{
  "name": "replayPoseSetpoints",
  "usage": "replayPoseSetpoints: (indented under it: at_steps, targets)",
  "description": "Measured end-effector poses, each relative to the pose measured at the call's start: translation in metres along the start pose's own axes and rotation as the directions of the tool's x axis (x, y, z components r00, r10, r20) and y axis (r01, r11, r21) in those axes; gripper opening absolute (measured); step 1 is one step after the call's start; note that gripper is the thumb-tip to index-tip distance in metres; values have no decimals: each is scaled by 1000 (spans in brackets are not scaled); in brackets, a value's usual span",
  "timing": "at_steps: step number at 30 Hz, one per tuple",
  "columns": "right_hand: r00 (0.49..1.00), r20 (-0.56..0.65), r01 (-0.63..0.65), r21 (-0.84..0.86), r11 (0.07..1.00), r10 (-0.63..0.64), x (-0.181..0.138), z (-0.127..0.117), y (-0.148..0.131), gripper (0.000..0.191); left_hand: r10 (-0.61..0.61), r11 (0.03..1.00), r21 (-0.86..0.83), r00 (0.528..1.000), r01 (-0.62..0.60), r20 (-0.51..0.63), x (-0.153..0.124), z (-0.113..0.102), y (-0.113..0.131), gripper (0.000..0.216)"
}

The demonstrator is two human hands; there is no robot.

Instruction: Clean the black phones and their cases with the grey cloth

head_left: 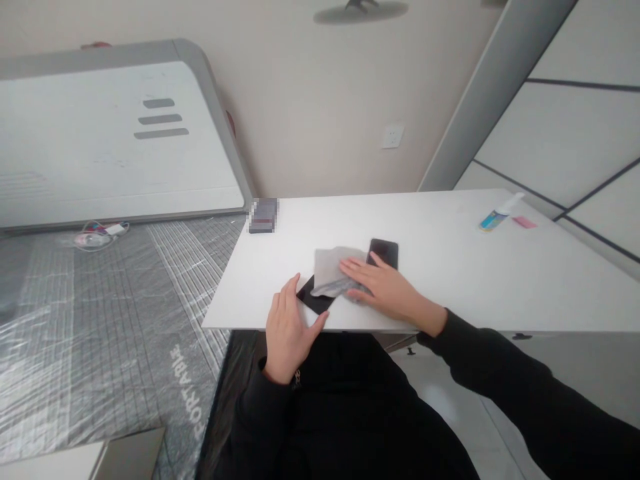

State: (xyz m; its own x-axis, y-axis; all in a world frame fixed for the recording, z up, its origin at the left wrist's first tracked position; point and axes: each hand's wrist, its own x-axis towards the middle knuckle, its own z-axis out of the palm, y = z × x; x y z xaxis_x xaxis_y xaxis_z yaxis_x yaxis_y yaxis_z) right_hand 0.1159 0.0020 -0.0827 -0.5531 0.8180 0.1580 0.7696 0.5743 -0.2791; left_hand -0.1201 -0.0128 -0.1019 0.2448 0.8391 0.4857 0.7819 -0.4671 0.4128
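A black phone [384, 253] lies flat on the white table [450, 267], its middle covered by a grey cloth [334, 265]. My right hand [387, 290] lies flat on the cloth with fingers stretched out, pressing it onto the phone. My left hand [287, 330] rests at the table's near edge, fingers together and thumb apart, touching the phone's near corner [314, 301] and steadying it.
A small spray bottle [500, 213] and a pink item [525, 222] lie at the table's far right. A dark small object [263, 215] sits at the far left corner. A plastic-wrapped mattress [100, 320] with cables [97, 235] lies to the left.
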Motion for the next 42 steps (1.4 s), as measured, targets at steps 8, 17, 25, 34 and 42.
replayPoseSetpoints:
  at_steps: [8, 17, 25, 34, 42]
  targets:
    - [990, -6, 139, 23, 990, -138, 5, 12, -15, 88, -20, 1000, 8, 1000, 20, -1, -1, 0, -1, 81]
    - [971, 19, 236, 73, 969, -238, 15, 11, -22, 98, -8, 1000, 18, 1000, 8, -5, -1, 1, -2, 78]
    - [986, 16, 167, 80, 983, -169, 27, 12, -24, 96, -5, 1000, 11, 1000, 5, -15, -1, 2, -2, 79]
    - [999, -5, 48, 61, 997, -48, 35, 11, -18, 85, -3, 1000, 1, 1000, 3, -20, 0, 1, 0, 81]
    - [998, -42, -46, -49, 998, 44, 29, 11, -9, 76, 8, 1000, -6, 1000, -9, -22, -1, 2, -1, 83]
